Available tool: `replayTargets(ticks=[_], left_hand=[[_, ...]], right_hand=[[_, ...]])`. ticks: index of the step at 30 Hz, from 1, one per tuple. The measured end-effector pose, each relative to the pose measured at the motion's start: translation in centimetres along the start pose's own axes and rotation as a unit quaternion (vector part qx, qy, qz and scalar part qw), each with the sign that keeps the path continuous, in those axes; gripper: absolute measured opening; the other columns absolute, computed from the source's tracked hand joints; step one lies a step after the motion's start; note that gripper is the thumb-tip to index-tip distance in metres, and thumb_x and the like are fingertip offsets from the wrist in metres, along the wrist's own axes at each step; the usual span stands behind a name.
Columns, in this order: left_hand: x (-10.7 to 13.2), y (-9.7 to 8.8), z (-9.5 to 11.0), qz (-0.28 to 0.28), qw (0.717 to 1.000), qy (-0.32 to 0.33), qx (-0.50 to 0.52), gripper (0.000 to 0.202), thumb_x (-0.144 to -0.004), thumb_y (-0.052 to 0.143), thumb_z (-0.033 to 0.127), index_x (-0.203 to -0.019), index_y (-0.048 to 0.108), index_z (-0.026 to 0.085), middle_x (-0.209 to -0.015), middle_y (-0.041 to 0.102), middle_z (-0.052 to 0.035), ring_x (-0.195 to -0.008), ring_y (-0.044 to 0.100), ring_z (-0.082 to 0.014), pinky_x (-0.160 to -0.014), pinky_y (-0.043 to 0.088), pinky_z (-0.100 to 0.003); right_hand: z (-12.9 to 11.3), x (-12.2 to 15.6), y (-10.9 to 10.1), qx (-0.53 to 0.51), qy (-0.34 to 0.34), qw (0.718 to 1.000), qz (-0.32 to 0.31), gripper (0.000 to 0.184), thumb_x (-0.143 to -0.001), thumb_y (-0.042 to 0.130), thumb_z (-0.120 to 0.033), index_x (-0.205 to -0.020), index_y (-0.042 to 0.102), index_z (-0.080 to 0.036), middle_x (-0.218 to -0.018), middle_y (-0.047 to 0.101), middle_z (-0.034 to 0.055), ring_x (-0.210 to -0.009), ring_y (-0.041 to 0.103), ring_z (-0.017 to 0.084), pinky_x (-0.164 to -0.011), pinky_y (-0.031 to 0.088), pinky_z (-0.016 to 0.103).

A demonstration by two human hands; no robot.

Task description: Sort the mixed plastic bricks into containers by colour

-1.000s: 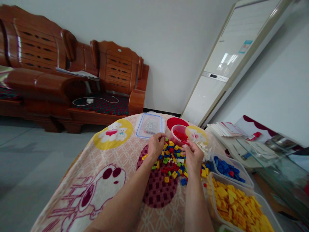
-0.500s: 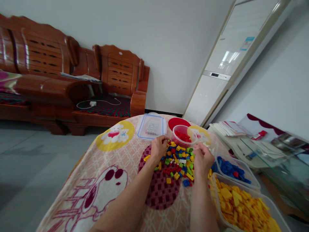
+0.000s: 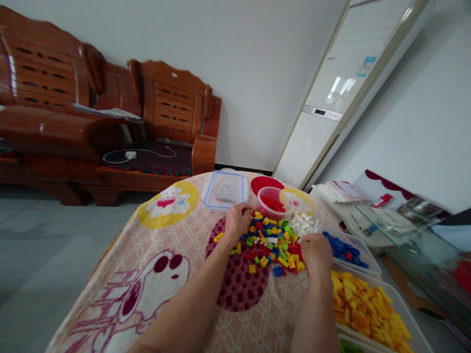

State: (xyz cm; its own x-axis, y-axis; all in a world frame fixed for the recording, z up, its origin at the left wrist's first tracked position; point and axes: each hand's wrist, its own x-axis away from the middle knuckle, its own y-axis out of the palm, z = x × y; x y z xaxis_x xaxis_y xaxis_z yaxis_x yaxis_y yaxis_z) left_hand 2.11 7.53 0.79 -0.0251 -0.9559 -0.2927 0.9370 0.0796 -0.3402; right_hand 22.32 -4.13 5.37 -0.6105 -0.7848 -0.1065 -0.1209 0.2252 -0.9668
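Note:
A loose pile of small toy building bricks (image 3: 273, 240) in yellow, red, blue, green and white lies on the table. At its far left edge is my left hand (image 3: 236, 223), its fingers curled together; whatever is in them is hidden. My right hand (image 3: 318, 249) is closed at the right side of the pile, beside the blue bricks (image 3: 344, 251) in their clear tub. I cannot make out what its fingers hold. White bricks (image 3: 303, 223) sit just beyond it, and a round tub (image 3: 263, 201) holds red bricks.
Yellow bricks fill a large clear box (image 3: 402, 297) at the near right, with a container of green pieces (image 3: 351, 345) partly showing below it. A blue-rimmed clear lid or box (image 3: 209, 201) lies at the back. Papers (image 3: 340, 191) and a glass-topped stand (image 3: 401, 240) are to the right.
My right hand has moved from above the pile's right side toward the blue tub, uncovering the white bricks. My left hand stays at the pile's edge. The view has shifted slightly right.

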Motion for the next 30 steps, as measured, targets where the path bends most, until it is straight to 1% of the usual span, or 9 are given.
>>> replayTargets(ticks=[4, 7, 12, 15, 17, 20, 24, 27, 30], left_hand=[[-0.2, 0.0, -0.4, -0.001, 1.0, 0.0, 0.005, 0.026, -0.078, 0.049, 0.019, -0.088, 0.073, 0.017, -0.075, 0.072, -0.0025, -0.068, 0.066, -0.0135, -0.065, 0.049, -0.022], [-0.2, 0.1, -0.5, 0.001, 1.0, -0.006, 0.006, 0.025, -0.078, 0.049, 0.019, -0.088, 0.073, 0.017, -0.075, 0.072, -0.0024, -0.066, 0.065, -0.0129, -0.064, 0.048, -0.022], [-0.1, 0.0, -0.1, -0.002, 1.0, -0.01, 0.011, 0.027, -0.078, 0.048, 0.017, -0.089, 0.073, 0.017, -0.075, 0.072, -0.0021, -0.064, 0.064, -0.0119, -0.063, 0.048, -0.021], [0.0, -0.1, 0.1, -0.002, 1.0, -0.008, -0.002, 0.028, -0.078, 0.048, 0.016, -0.089, 0.074, 0.017, -0.071, 0.072, -0.0016, -0.066, 0.064, -0.0127, -0.063, 0.047, -0.021], [0.1, -0.1, 0.1, -0.001, 1.0, -0.008, -0.006, 0.027, -0.078, 0.048, 0.016, -0.088, 0.074, 0.017, -0.067, 0.071, -0.001, -0.066, 0.064, -0.013, -0.063, 0.047, -0.021], [0.1, 0.0, -0.2, -0.004, 1.0, -0.005, -0.002, 0.027, -0.078, 0.049, 0.016, -0.088, 0.073, 0.017, -0.067, 0.07, -0.0006, -0.064, 0.064, -0.0129, -0.062, 0.046, -0.021], [-0.1, 0.2, -0.6, -0.008, 1.0, 0.001, 0.003, 0.029, -0.079, 0.047, 0.016, -0.09, 0.074, 0.017, -0.072, 0.072, -0.0015, -0.066, 0.065, -0.0128, -0.063, 0.047, -0.021], [-0.1, 0.4, -0.7, -0.011, 1.0, 0.003, 0.004, 0.029, -0.079, 0.047, 0.016, -0.09, 0.074, 0.016, -0.071, 0.072, -0.0015, -0.065, 0.064, -0.0124, -0.063, 0.048, -0.021], [0.0, 0.4, -0.7, -0.012, 1.0, 0.006, 0.01, 0.03, -0.079, 0.046, 0.016, -0.089, 0.073, 0.016, -0.068, 0.071, -0.0007, -0.063, 0.063, -0.0122, -0.062, 0.048, -0.021]], right_hand=[[-0.6, -0.1, 1.2, 0.031, -0.009, 0.998, -0.048, 0.036, -0.079, 0.048, -0.015, -0.101, 0.075, -0.023, -0.099, 0.072, 0.0138, -0.092, 0.068, 0.025, -0.073, 0.047, 0.031], [-0.7, -0.2, 1.6, 0.031, -0.004, 0.998, -0.05, 0.034, -0.079, 0.05, -0.019, -0.101, 0.075, -0.023, -0.096, 0.073, 0.0144, -0.091, 0.068, 0.027, -0.069, 0.047, 0.032], [-0.9, -0.4, 1.0, -0.036, -0.046, 0.998, 0.025, 0.028, -0.081, 0.054, -0.037, -0.083, 0.077, -0.022, -0.087, 0.074, 0.0137, -0.084, 0.068, 0.027, -0.064, 0.045, 0.031], [-1.7, -0.6, 1.3, -0.178, -0.085, 0.978, 0.063, 0.032, -0.08, 0.055, -0.043, -0.079, 0.076, -0.018, -0.074, 0.072, 0.0105, -0.07, 0.066, 0.022, -0.058, 0.045, 0.028], [-2.7, -0.8, 2.0, -0.325, -0.084, 0.94, 0.057, 0.035, -0.077, 0.058, -0.046, -0.083, 0.074, -0.015, -0.064, 0.069, 0.0068, -0.058, 0.063, 0.019, -0.051, 0.045, 0.026], [-4.5, -1.0, 3.2, -0.545, -0.057, 0.835, 0.051, 0.038, -0.073, 0.063, -0.046, -0.09, 0.07, -0.012, -0.061, 0.067, 0.0034, -0.05, 0.062, 0.017, -0.046, 0.049, 0.027], [-6.1, -1.2, 3.8, -0.725, -0.041, 0.685, 0.058, 0.049, -0.064, 0.076, -0.037, -0.103, 0.066, -0.01, -0.076, 0.071, 0.0057, -0.071, 0.071, 0.022, -0.067, 0.06, 0.038], [-6.3, -1.2, 3.6, -0.77, -0.05, 0.636, 0.021, 0.056, -0.061, 0.079, -0.031, -0.111, 0.064, -0.01, -0.096, 0.073, 0.0117, -0.092, 0.07, 0.026, -0.086, 0.057, 0.047], [-6.2, -1.0, 3.1, -0.778, -0.061, 0.625, -0.002, 0.053, -0.063, 0.078, -0.028, -0.111, 0.064, -0.011, -0.109, 0.071, 0.0145, -0.103, 0.067, 0.026, -0.091, 0.054, 0.046]])
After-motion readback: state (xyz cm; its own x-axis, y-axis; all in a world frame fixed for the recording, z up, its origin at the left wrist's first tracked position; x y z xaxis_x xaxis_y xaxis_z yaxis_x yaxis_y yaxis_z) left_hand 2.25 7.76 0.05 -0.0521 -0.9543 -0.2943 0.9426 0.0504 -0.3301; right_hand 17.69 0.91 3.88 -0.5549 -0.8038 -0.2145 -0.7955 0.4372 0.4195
